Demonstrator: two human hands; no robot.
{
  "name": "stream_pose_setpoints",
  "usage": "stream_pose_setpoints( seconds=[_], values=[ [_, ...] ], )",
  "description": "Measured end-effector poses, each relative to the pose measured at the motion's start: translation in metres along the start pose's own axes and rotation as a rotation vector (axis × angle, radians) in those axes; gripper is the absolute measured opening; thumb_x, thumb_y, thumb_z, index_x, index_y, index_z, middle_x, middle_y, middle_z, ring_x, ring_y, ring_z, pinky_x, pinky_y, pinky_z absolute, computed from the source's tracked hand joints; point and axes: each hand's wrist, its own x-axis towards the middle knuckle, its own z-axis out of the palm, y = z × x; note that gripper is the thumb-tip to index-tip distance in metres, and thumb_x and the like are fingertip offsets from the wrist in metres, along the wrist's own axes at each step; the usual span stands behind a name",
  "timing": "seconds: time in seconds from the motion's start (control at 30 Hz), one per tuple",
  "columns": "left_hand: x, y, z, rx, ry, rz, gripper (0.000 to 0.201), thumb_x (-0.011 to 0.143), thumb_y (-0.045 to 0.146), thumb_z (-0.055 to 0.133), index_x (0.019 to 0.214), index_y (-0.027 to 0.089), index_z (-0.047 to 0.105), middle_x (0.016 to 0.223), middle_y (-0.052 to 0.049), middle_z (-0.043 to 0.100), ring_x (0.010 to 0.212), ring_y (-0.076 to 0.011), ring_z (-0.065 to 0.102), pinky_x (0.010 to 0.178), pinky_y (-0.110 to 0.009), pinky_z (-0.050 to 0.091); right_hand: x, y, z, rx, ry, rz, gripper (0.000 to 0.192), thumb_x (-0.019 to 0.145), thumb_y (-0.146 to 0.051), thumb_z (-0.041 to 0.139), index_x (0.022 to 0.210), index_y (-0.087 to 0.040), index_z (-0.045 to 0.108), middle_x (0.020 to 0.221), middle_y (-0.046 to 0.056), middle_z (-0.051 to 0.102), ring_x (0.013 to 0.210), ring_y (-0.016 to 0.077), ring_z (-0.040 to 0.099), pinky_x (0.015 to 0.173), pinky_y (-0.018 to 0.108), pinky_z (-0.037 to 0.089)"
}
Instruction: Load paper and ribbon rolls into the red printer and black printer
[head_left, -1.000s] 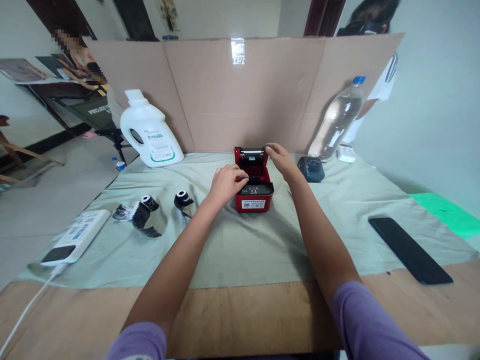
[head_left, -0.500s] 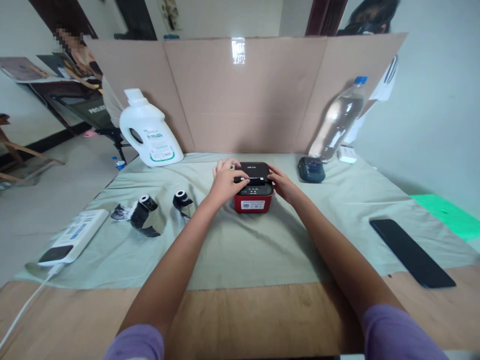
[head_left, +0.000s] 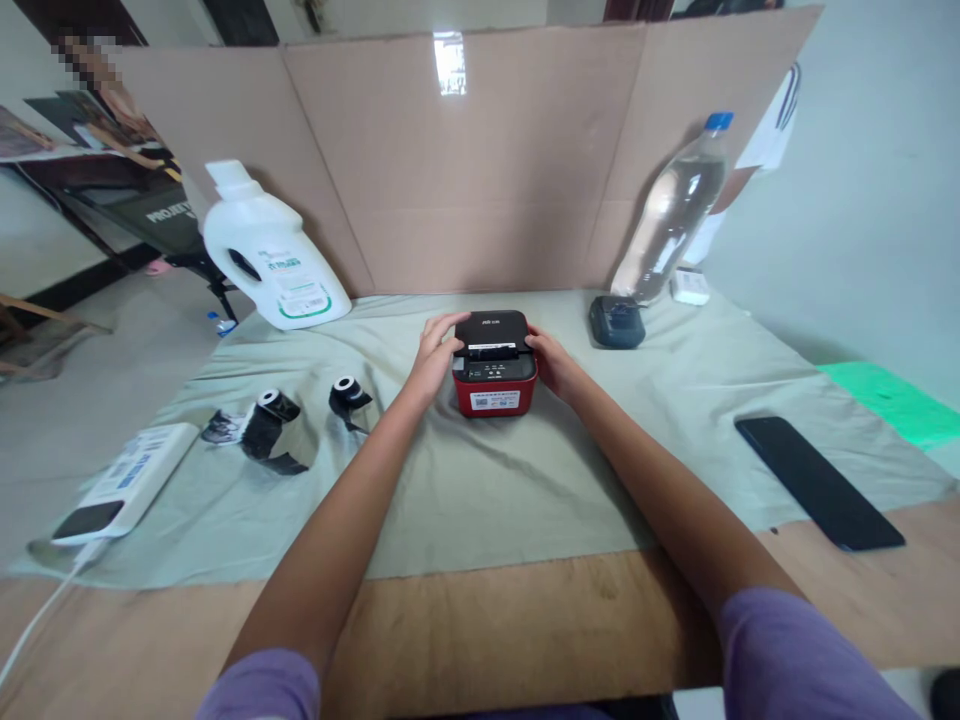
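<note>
a small red printer (head_left: pixel 495 385) with a black lid sits in the middle of the frame on a pale green cloth (head_left: pixel 487 480). its lid is shut. the left hand (head_left: pixel 433 352) presses flat on the printer's left side, fingers spread loosely and curled over the lid edge. the right hand (head_left: pixel 549 358) cups the printer's right side the same way. both hands touch the printer. to the left lie two black paper rolls (head_left: pixel 300 420), and further left a white power bank (head_left: pixel 120 485). a white jug (head_left: pixel 262 255) stands at the upper left. a dark small box (head_left: pixel 616 322) and a clear water bottle (head_left: pixel 671 215) are at the upper right. a black phone (head_left: pixel 817 483) lies at the right. brown cardboard (head_left: pixel 480 170) stands behind.
</note>
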Motion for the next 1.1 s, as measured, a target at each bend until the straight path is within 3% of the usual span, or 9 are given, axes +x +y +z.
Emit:
stream_pose_setpoints(
  seconds=[0.17,0.33,0.47,0.6,0.77,1.1],
  values=[
    [-0.004,-0.016,0.013,-0.401,-0.047,-0.262,0.072,0.076,0.027,0.045,0.148,0.026,0.045,0.146,-0.005,0.057,0.127,-0.0238,0.059,0.103,-0.038,0.05,-0.001,0.004,0.008,0.24,0.034,0.005,0.071,0.081,-0.062,0.055,0.141,-0.025,0.052,0.111,0.006,0.074,0.102,0.0239,0.066,0.09,0.036,0.052],
    [-0.011,-0.009,0.02,-0.51,-0.107,-0.229,0.073,0.077,0.041,0.045,0.148,0.025,0.045,0.141,-0.006,0.062,0.118,-0.0251,0.064,0.097,-0.039,0.053,-0.001,0.008,0.013,0.312,0.03,0.022,0.068,0.088,-0.048,0.045,0.15,-0.023,0.042,0.116,0.007,0.073,0.106,0.0258,0.066,0.092,0.039,0.052],
    [-0.012,-0.011,0.021,-0.6,-0.092,-0.254,0.075,0.074,0.036,0.048,0.149,0.026,0.044,0.148,-0.006,0.057,0.126,-0.0254,0.06,0.1,-0.039,0.051,-0.001,0.009,0.015,0.269,0.051,0.028,0.069,0.089,-0.05,0.043,0.152,-0.024,0.039,0.126,0.008,0.069,0.113,0.0264,0.064,0.096,0.04,0.051],
    [-0.012,-0.016,0.022,-0.709,-0.065,-0.294,0.079,0.07,0.029,0.053,0.148,0.025,0.044,0.154,-0.005,0.051,0.133,-0.027,0.055,0.106,-0.039,0.049,-0.001,0.008,0.013,0.268,0.063,0.008,0.072,0.083,-0.054,0.048,0.15,-0.025,0.042,0.14,0.008,0.062,0.123,0.0282,0.06,0.103,0.041,0.049],
    [-0.012,-0.019,0.022,-0.622,-0.092,-0.296,0.076,0.077,0.039,0.053,0.151,0.025,0.039,0.156,-0.006,0.048,0.135,-0.0276,0.054,0.108,-0.039,0.047,0.001,0.009,0.011,0.402,0.058,-0.037,0.073,0.077,-0.047,0.058,0.146,-0.026,0.047,0.154,0.005,0.051,0.142,0.0292,0.046,0.115,0.043,0.04],
    [-0.014,-0.014,0.021,-0.94,-0.043,-0.389,0.076,0.069,0.027,0.066,0.143,0.027,0.053,0.152,-0.002,0.053,0.144,-0.0302,0.044,0.119,-0.042,0.034,0.002,0.021,0.011,0.449,0.048,0.012,0.074,0.077,-0.064,0.062,0.144,-0.035,0.051,0.157,0.0,0.048,0.144,0.0329,0.046,0.112,0.049,0.047]
  ],
)
